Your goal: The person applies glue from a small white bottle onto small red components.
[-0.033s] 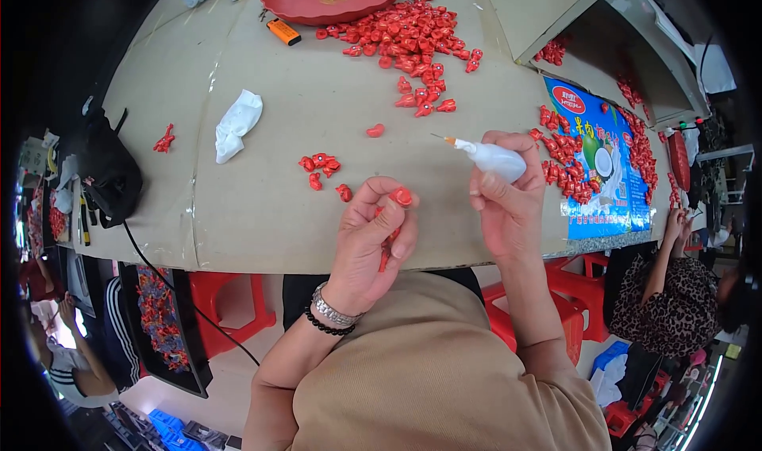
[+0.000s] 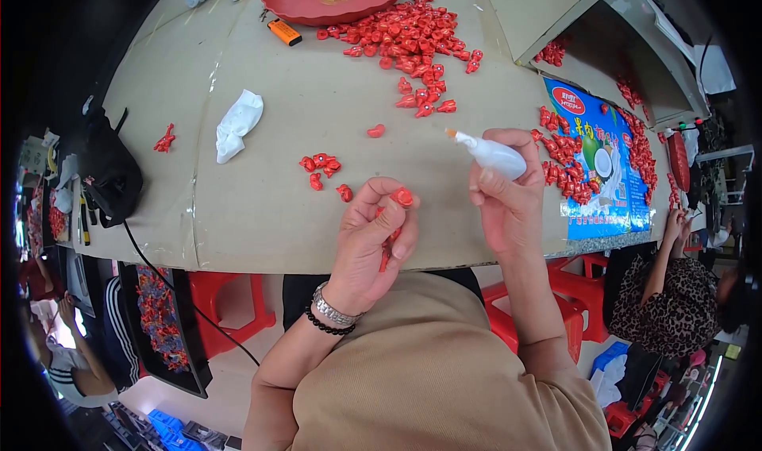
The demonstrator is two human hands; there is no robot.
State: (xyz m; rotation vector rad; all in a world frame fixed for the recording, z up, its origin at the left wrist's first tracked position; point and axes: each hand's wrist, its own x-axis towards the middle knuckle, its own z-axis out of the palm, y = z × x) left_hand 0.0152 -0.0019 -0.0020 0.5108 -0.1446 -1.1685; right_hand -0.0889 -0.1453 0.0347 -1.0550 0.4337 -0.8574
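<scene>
My left hand [image 2: 367,244] is closed around small red plastic figure parts, in front of my body over the table's near edge. One red part [image 2: 403,198] sticks up between thumb and fingertips; more red shows below the fingers, partly hidden. To its right, my right hand [image 2: 509,205] grips a white squeeze bottle [image 2: 500,159] with a narrow orange-tan tip that points left and up. The tip is apart from the red part. Several small red figures [image 2: 321,163] lie just beyond my left hand, and a lone red piece [image 2: 375,131] lies farther out.
A heap of red figures [image 2: 413,38] lies by a red scalloped tray [image 2: 333,18] at the back. An orange lighter [image 2: 284,32] and crumpled white tissue [image 2: 239,125] lie left. More figures cover a blue printed sheet [image 2: 583,222] beside an open-fronted box [image 2: 603,46]. Co-workers sit either side.
The bottle in my right hand has tilted slightly, and its thin needle no longer shows clearly. My left hand has stayed in place.
</scene>
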